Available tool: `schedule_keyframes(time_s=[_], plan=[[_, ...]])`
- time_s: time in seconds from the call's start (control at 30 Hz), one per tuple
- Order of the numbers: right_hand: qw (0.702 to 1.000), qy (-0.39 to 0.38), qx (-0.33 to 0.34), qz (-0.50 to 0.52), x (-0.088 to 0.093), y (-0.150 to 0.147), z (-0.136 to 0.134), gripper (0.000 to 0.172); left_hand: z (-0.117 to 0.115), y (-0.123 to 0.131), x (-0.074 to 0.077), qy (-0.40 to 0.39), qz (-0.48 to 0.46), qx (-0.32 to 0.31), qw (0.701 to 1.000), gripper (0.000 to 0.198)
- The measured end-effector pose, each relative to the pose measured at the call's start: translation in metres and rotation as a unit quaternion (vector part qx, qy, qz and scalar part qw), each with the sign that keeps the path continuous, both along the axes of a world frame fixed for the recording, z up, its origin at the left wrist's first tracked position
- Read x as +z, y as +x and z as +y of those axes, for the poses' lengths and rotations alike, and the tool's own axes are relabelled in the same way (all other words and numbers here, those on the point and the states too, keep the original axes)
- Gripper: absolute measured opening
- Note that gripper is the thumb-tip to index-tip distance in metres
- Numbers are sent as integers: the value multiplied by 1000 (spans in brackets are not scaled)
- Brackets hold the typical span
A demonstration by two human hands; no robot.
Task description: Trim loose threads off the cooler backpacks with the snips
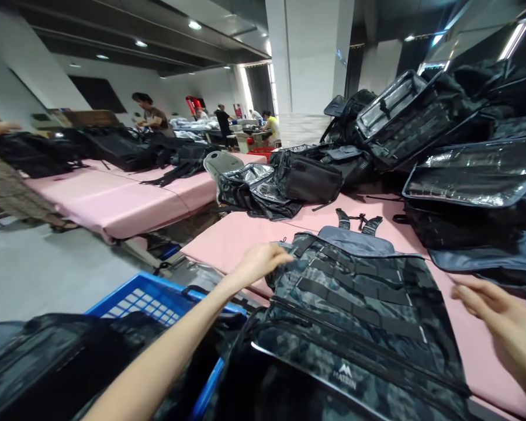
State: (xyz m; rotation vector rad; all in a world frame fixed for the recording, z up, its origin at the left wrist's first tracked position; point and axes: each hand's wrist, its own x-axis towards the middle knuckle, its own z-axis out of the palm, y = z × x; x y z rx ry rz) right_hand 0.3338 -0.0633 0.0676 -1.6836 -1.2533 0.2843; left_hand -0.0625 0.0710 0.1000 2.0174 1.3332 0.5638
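Camouflage backpack (355, 324), logo (344, 375) reading MATEIN, lies face up on the pink-covered desk (228, 245), directly in front of the wearer. Webbing rows run across its upper panel; a grey flap (355, 241) shows behind the far end, shoulder straps (370, 225) just beyond. Near end seems to overhang the desk edge; support beneath not visible.

Step in hand, as judged: handling the backpack at its far left corner. To do it well: take the edge by its seam, not by loose cloth; steady the opposite side with the other hand so the panel stays flat; keep webbing and straps from folding under; watch the near end, whose weight could drag the bag toward the blue crate (135, 301) at left.

Hands: well apart, one on each side of the bag. Left hand (260, 261) reaches to the far left corner, fingers drawn nearly together at the edge; cannot tell whether they pinch fabric or only touch it. Right hand (504, 324) is clear of the bag, over the desk to its right; fingers loosely curled, part open, nothing seen in them. Nearest to it otherwise: silver-lined bag (477, 175), farther back.
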Motion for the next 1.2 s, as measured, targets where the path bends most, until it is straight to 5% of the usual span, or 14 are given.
schedule_keyframes(time_s=[0.07,0.17,0.33,0.7,1.2], plan=[[997,-34,70,26,14,-51,27,35,24,-6,-25,41,-71,42,996,32],[977,-50,206,-7,16,-119,70,33,46,3,-57,-26,-137,-1,990,42],[942,-68,277,-178,-3,-176,122,23,54,8,-71,-130,-244,-37,960,29],[867,109,324,-362,-7,-192,170,12,55,2,-66,-217,-349,-34,911,26],[853,115,401,-315,-15,-189,177,13,58,2,-69,-238,-365,-43,899,27]])
